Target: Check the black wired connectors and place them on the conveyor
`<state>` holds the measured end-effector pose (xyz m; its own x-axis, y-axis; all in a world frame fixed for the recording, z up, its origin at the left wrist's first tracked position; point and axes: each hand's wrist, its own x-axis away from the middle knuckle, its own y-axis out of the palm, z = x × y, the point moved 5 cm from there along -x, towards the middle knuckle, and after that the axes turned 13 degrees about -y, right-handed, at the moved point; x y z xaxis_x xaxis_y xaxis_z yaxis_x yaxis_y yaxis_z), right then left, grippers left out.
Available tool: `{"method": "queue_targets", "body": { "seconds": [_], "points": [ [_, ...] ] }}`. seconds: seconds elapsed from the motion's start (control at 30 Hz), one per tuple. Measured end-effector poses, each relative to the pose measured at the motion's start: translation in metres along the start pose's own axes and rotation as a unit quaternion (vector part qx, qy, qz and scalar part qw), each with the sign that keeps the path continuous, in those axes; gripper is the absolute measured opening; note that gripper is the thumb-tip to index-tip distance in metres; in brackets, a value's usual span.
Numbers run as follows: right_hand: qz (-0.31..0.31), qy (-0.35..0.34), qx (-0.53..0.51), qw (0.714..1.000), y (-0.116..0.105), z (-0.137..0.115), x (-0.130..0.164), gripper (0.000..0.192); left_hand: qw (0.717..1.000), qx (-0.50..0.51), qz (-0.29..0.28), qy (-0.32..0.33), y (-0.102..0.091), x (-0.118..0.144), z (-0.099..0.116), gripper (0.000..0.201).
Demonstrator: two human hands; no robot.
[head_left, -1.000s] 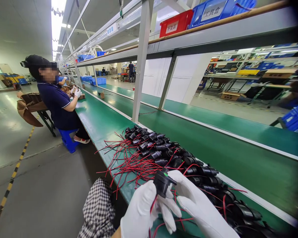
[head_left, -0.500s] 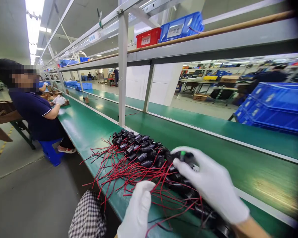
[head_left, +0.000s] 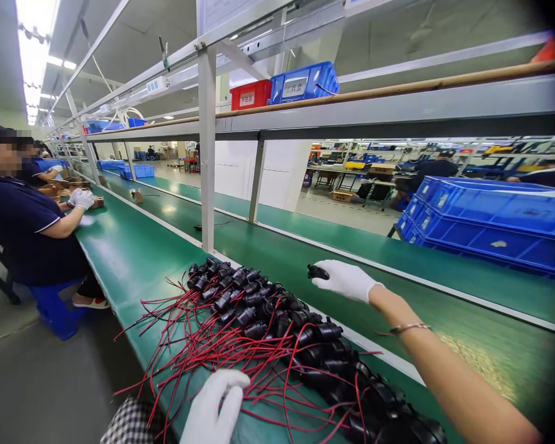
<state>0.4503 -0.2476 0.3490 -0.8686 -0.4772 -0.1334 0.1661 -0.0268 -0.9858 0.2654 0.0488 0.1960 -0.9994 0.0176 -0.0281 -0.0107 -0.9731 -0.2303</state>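
Observation:
My right hand (head_left: 346,280), in a white glove, reaches out over the green conveyor belt (head_left: 448,308) and holds a small black part (head_left: 317,272) at its fingertips, just above the belt. My left hand (head_left: 213,410), also gloved, rests at the near table edge with curled fingers and nothing in it, touching the red wires. Between the hands lies a long pile of black sockets with red wires (head_left: 268,320) on the green worktop (head_left: 124,253).
A co-worker in a dark shirt (head_left: 23,228) sits at the left on a blue stool, gloved hands on the worktop. Blue crates (head_left: 490,216) stand beyond the belt at right. A red bin (head_left: 250,95) and blue bin (head_left: 303,83) sit on the upper shelf. A steel post (head_left: 207,154) rises behind the pile.
My right hand has lifted from the pile and stretched forward over the belt with a black part. My left hand has dropped lower. The view has swung to the right.

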Motion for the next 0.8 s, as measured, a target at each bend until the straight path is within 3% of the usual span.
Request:
{"method": "queue_targets", "body": {
  "seconds": [0.1, 0.2, 0.33, 0.5, 0.6, 0.7, 0.8],
  "points": [
    [0.009, -0.081, -0.030, 0.996, -0.009, -0.042, 0.006, 0.026, 0.995, -0.054, 0.034, 0.072, -0.013, -0.034, 0.051, 0.026],
    [-0.011, -0.168, -0.079, 0.983, -0.024, -0.086, 0.013, 0.025, 0.983, -0.080, 0.055, 0.155, -0.013, -0.067, 0.106, 0.022],
    [-0.047, -0.246, -0.124, 0.960, -0.034, -0.120, 0.019, 0.016, 0.974, -0.103, -0.003, 0.200, 0.000, -0.091, 0.148, 0.019],
    [-0.087, -0.302, -0.146, 0.938, -0.028, -0.136, 0.027, 0.008, 0.940, -0.217, -0.088, 0.246, 0.016, -0.090, 0.160, 0.015],
    [-0.097, -0.308, -0.119, 0.939, -0.024, -0.139, 0.032, 0.010, 0.931, -0.243, -0.079, 0.262, 0.021, -0.094, 0.160, 0.009],
    [-0.071, -0.236, -0.027, 0.969, -0.034, -0.117, 0.024, 0.014, 0.943, -0.211, -0.001, 0.258, 0.013, -0.100, 0.157, 0.018],
    [-0.026, -0.081, 0.096, 0.992, -0.058, -0.058, 0.005, 0.015, 0.959, -0.151, 0.070, 0.231, -0.007, -0.100, 0.142, 0.025]
  ]
}}
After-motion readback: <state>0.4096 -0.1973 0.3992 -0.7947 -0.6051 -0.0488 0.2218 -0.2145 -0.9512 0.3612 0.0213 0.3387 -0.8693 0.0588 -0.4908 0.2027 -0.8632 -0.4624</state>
